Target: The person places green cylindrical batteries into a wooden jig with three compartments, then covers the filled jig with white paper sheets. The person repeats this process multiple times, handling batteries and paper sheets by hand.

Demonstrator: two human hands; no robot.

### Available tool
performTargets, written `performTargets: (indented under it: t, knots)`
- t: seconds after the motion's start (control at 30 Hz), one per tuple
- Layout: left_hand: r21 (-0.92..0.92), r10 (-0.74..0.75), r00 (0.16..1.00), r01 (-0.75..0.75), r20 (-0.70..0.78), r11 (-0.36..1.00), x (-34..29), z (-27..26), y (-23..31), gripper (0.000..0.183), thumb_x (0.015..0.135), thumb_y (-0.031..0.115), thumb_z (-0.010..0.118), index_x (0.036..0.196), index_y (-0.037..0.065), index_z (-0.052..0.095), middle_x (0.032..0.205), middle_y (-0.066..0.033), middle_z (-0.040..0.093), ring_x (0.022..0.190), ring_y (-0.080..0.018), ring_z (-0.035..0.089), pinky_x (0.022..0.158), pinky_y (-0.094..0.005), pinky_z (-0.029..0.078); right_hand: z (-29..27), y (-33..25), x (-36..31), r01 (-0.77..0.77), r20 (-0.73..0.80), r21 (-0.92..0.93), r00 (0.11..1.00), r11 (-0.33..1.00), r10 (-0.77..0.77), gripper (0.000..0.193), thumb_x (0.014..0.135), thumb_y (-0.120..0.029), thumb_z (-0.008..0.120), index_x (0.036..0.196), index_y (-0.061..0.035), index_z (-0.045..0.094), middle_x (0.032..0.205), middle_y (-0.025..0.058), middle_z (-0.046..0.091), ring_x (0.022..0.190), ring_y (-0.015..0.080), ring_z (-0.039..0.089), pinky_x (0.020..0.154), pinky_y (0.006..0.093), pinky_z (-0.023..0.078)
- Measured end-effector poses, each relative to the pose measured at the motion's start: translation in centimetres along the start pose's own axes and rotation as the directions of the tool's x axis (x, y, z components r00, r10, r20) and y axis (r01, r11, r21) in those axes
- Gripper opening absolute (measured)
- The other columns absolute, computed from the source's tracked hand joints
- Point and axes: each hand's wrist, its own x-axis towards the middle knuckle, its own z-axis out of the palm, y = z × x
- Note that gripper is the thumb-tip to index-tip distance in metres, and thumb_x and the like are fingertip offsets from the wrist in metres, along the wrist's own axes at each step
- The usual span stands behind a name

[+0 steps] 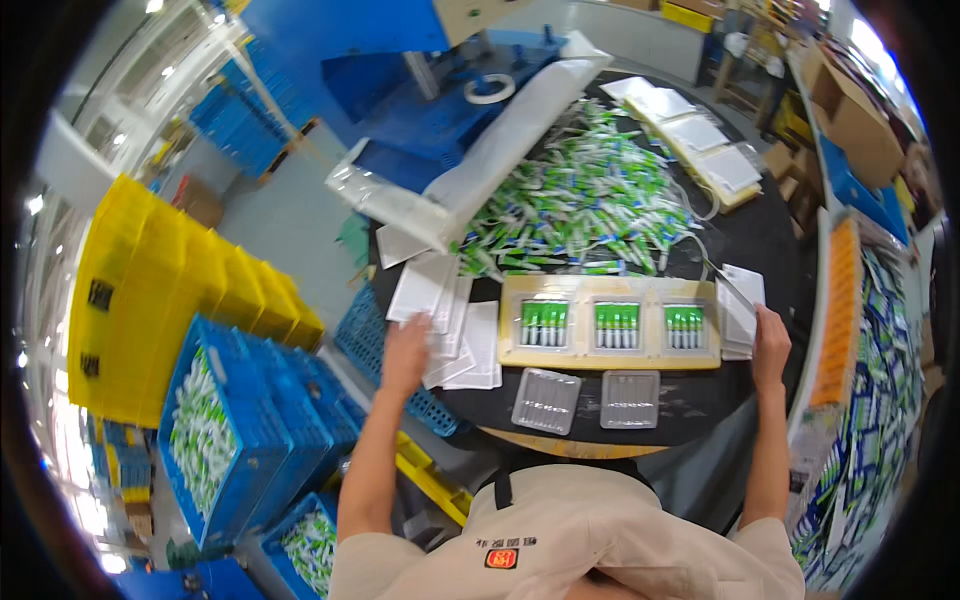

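Observation:
My left hand [407, 355], smeared by motion, is over the white cards [425, 288] at the table's left; its fingers cannot be made out. At the right, my closed right hand [770, 345] holds a thin, long metal tool [733, 287] pointing up and left, beside more white cards [738, 345]. Between my hands lies a cream-yellow tray [510, 340] with three clear blister packs, each holding a row of green-and-white tubes [617, 325]. Two clear blister trays [547, 402] lie nearer me, in front of it.
A heap of green-and-white tubes [590, 180] covers the table's far part. Beyond it stand a blue machine [440, 110] and another yellow tray [740, 200] with white cards. Blue crates [270, 440] and yellow bins [170, 290] are stacked on the left. A bin of tubes [865, 400] stands right.

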Motion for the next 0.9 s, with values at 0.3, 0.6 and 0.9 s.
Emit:
performTargets:
  t: [0.3,0.6,0.9]
  knots:
    - [0.212,0.033,0.932,-0.116,0.36,0.97,5.7,1.0,-7.3,0.06,0.094,0.005,0.051,0.152,0.005,0.038,0.159,-0.0184,0.039,0.143,-0.0355,0.043,0.113,-0.0559,0.038,-0.6,-14.0,-0.9,0.315,0.014,-0.202,0.948,0.927,-0.319,0.026,0.081,-0.011,0.062,0.104,-0.0006,0.069,0.095,0.0067,0.068,0.079,0.0217,0.065,0.059,0.0331,0.049]
    - [0.257,0.192,0.967,-0.23,0.166,0.939,3.8,0.1,-6.9,0.04,0.093,0.004,0.053,0.132,0.002,0.057,0.136,-0.017,0.063,0.128,-0.0294,0.058,0.116,-0.0511,0.037,4.0,-14.1,-6.4,0.225,0.249,-0.159,0.951,0.961,-0.182,0.023,0.079,-0.014,0.066,0.098,-0.0016,0.069,0.087,0.006,0.061,0.081,0.0228,0.059,0.068,0.0353,0.048]
    - [0.035,0.14,0.919,-0.137,-0.367,0.99,-0.8,-5.4,7.1,0.044,0.091,-0.006,0.049,0.132,0.001,0.061,0.135,-0.0189,0.063,0.129,-0.0349,0.059,0.112,-0.0542,0.043,3.6,-12.0,-4.2,0.035,0.236,0.386,0.962,0.922,-0.135,0.031,0.083,-0.015,0.07,0.11,-0.0009,0.067,0.113,0.0162,0.066,0.108,0.0337,0.062,0.097,0.0441,0.049]
